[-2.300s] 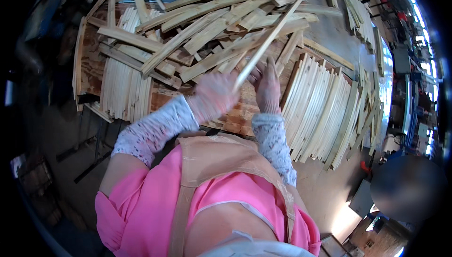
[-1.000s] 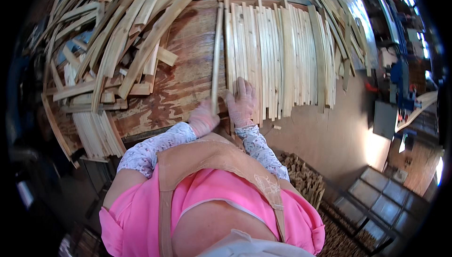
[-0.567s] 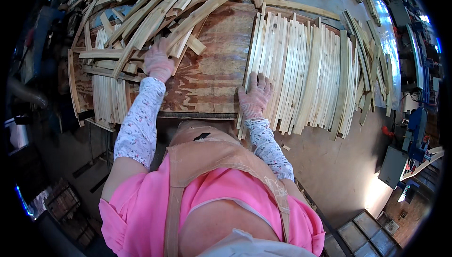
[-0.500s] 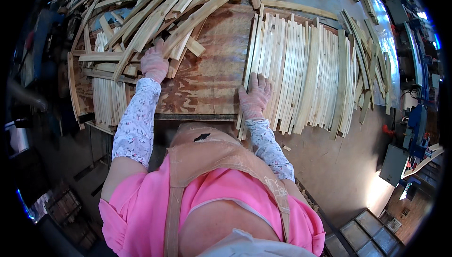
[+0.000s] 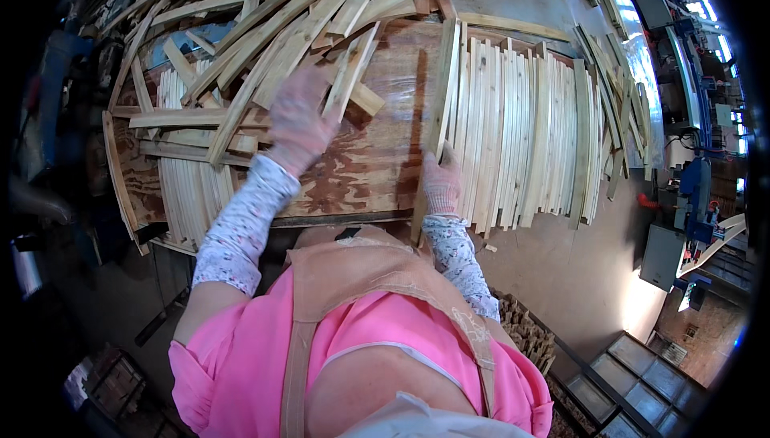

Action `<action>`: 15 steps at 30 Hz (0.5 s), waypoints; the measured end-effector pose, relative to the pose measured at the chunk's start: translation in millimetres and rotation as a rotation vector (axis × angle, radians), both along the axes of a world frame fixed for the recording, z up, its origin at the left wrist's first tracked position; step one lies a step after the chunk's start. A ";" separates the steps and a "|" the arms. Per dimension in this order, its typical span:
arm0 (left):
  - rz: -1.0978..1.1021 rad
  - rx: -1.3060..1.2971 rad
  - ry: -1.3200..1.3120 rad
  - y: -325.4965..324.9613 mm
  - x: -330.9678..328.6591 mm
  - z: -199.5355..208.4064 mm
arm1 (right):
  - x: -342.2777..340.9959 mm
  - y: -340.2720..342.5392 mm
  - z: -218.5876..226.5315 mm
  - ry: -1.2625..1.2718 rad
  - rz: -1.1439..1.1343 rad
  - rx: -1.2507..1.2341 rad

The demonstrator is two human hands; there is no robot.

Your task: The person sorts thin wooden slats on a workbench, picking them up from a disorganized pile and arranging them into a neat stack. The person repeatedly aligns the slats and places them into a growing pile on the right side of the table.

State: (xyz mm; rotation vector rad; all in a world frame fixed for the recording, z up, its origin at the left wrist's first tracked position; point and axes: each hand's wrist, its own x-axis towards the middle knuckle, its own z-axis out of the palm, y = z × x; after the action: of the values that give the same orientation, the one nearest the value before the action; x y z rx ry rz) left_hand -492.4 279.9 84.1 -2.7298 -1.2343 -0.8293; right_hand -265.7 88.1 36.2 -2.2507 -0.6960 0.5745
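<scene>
My right hand (image 5: pixel 443 181), in a pale pink knit glove, is closed round the near end of a wooden strip (image 5: pixel 444 93). This strip slants up from the board, along the left edge of a row of pale strips (image 5: pixel 501 125) laid side by side. My left hand (image 5: pixel 301 121), gloved alike and smeared by motion, is at the near edge of a jumbled pile of wooden strips (image 5: pixel 281 37). Right beside its thumb is the lower end of a tilted strip (image 5: pixel 353 69). Whether the left fingers grip that strip cannot be made out.
A brown plywood board (image 5: pixel 369 169) lies between pile and row. Another set of strips (image 5: pixel 188 189) lies side by side at the left, partly under the pile. Loose strips (image 5: pixel 613 101) lean beyond the row's right end. Machinery (image 5: pixel 698 197) stands at the far right.
My left hand has moved right from the pile, and a strip beside it has shifted right too. My right hand has closed on the row's leftmost strip and raised it.
</scene>
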 end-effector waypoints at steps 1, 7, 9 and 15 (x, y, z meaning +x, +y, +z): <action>0.152 -0.147 0.138 22.5 -14.3 10.2 | -3.7 -9.1 -11.8 -0.305 0.015 -0.151; 0.199 -0.623 0.314 84.8 -54.8 2.7 | -6.1 -21.3 -43.2 -0.658 0.088 -0.210; 0.012 -0.979 0.027 55.9 -42.6 28.1 | -5.0 -4.9 -32.5 -0.541 0.052 -0.157; -0.578 -1.907 -0.553 -71.4 -26.1 -11.1 | -30.7 105.4 31.1 0.800 0.038 0.247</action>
State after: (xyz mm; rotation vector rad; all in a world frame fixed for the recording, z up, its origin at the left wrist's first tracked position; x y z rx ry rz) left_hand -518.4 208.6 73.0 -4.7422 -1.9799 -0.2626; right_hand -296.4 193.4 67.3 -1.5806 -0.3631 1.2311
